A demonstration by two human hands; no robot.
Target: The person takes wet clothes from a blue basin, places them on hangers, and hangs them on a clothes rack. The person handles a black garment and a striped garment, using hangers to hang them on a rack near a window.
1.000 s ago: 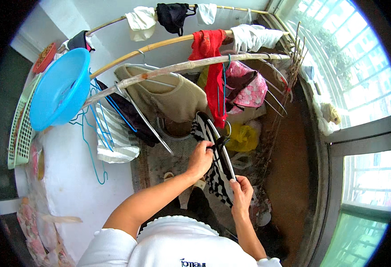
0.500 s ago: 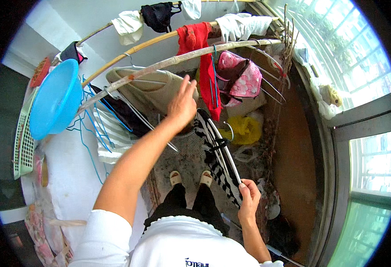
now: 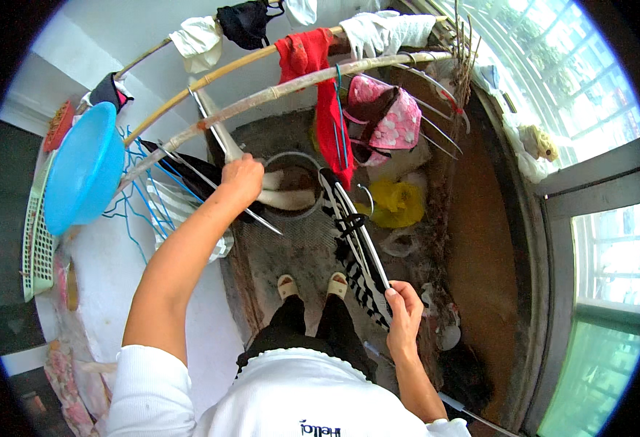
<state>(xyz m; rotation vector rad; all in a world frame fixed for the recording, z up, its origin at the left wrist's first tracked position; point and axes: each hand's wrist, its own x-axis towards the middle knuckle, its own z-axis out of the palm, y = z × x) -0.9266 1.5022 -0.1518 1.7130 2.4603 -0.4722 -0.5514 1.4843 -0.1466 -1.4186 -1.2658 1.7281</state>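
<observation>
Laundry-hanging stage, garment in hand: the right hand (image 3: 405,315) pinches the lower end of a black-and-white striped garment (image 3: 356,251) that hangs on a blue hanger (image 3: 348,222), while the left hand (image 3: 241,179) is closed around a metal hanger (image 3: 222,142) near the lower bamboo pole (image 3: 291,89). The next move, by judgement, calls for a free spot on that pole beside the red cloth (image 3: 320,87). The garment looks thin, long and limp, stretched slantwise from mid-frame down to the right hand.
</observation>
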